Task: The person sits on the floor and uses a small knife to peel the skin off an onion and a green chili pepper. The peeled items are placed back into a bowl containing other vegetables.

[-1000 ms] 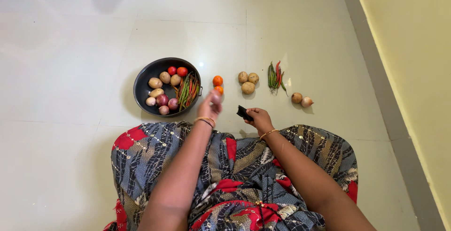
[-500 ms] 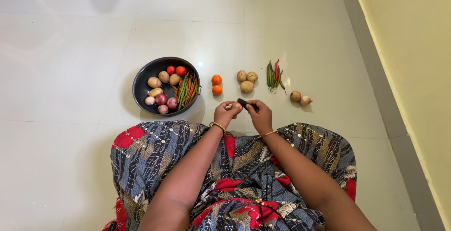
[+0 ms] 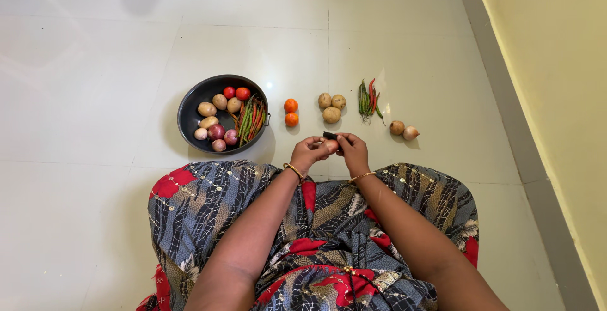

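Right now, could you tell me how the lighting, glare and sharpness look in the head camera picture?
Head view: even, soft light; the glossy floor carries pale reflections and a dim shadow at the top edge. The pan casts a soft shadow to its left. Vegetables are sharp; the small dark object held between the left hand and right hand is too small to identify. Straight tile joints, little distortion.

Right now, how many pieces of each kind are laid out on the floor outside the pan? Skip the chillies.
Orange tomatoes: 2
Potatoes: 3
Onions: 2
Total: 7
Both hands, left hand and right hand, hold a small dark object in front of them.
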